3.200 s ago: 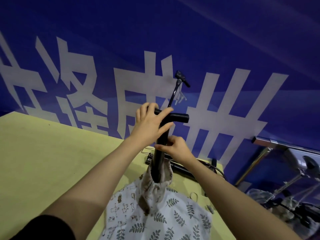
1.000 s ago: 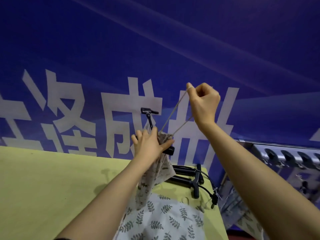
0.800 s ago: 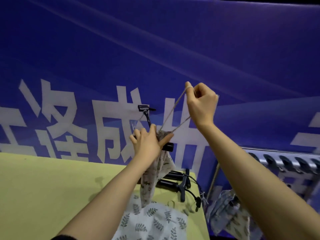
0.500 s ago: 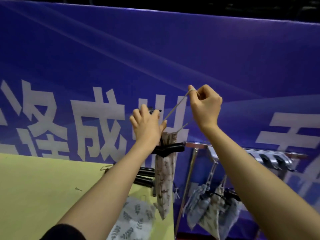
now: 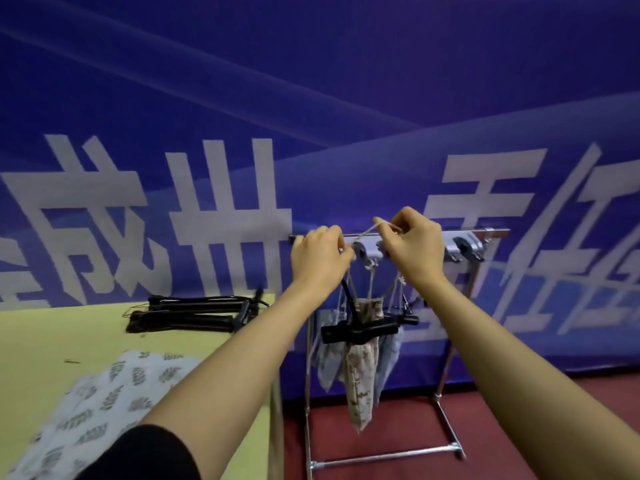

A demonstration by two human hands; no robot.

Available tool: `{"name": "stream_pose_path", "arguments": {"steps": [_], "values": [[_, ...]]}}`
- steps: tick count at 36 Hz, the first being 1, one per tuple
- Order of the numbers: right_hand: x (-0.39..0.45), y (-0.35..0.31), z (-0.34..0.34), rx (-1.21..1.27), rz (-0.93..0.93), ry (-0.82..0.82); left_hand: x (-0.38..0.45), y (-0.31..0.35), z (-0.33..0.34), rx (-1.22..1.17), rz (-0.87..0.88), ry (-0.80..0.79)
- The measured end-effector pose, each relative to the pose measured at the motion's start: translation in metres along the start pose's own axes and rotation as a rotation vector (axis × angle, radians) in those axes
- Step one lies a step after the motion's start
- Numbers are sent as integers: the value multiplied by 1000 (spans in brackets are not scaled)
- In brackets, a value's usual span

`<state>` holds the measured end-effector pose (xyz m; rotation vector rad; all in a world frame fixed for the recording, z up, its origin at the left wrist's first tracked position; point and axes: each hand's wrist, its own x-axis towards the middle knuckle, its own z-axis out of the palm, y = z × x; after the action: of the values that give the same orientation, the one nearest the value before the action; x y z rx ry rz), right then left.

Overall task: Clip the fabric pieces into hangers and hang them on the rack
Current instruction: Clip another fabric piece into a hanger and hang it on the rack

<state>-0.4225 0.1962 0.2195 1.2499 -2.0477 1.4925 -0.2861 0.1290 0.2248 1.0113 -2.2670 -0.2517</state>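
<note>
Black hanger (image 5: 360, 331) lies almost level, its long bar running left to right, at the rack (image 5: 491, 231). Cloth (image 5: 362, 362) hangs straight down from it. Both hands, left hand (image 5: 320, 261) and right hand (image 5: 414, 245), pinch its string (image 5: 367, 231) by the top rail.

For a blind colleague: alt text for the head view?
Both hands, left hand and right hand, hold a beige cord loop at a silver metal rack; a black clip hanger with patterned fabric dangles below.
</note>
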Motion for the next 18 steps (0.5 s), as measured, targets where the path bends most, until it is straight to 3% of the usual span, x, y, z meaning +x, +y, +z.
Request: {"name": "stream_pose_path", "arguments": {"steps": [12,18], "values": [[-5,137,-4,-147,220,-130,9,54,147,-357,-176,-198],[11,197,-1,-199,314,-250,40,72,213,-371,-206,-264]]}}
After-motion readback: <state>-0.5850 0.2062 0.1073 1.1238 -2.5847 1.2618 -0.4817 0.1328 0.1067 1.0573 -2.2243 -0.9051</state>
